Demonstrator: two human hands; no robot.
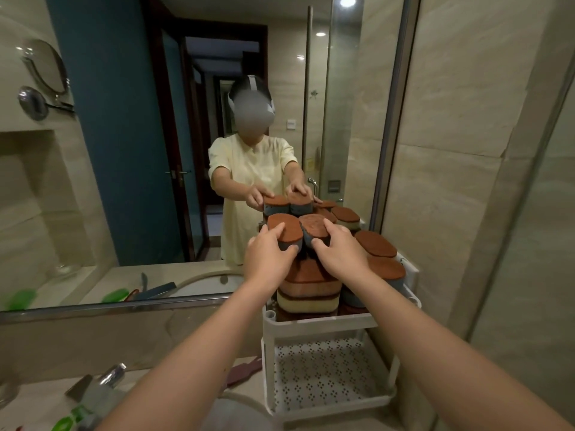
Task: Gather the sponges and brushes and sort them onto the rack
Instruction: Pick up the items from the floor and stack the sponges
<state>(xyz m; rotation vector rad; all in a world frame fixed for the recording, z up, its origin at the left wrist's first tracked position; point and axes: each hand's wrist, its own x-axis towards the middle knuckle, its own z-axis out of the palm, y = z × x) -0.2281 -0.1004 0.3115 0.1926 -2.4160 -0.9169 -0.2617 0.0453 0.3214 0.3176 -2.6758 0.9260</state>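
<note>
Head view: the left hand (267,253) grips the left sponge (286,230), with fingers curled over its rust-brown top and the thumb on its grey near side. The right hand (340,253) grips the right sponge (314,227) the same way, fingers on top and thumb pressing the grey side. Both sponges sit side by side between the hands, above everything else on the rack (311,320). Directly under the grip, a stack (308,290) of tan-and-brown sponges rests on the white rack's top tier. Just right of the right hand, two more brown-topped sponges (376,244) lie on that tier. Further below the grip is the perforated lower shelf (326,374). Beyond the grip, a mirror (124,150) reflects the hands and sponges. Well down and left of the left hand, a green tool (67,423) lies on the counter (37,399), too blurred to identify.
</note>
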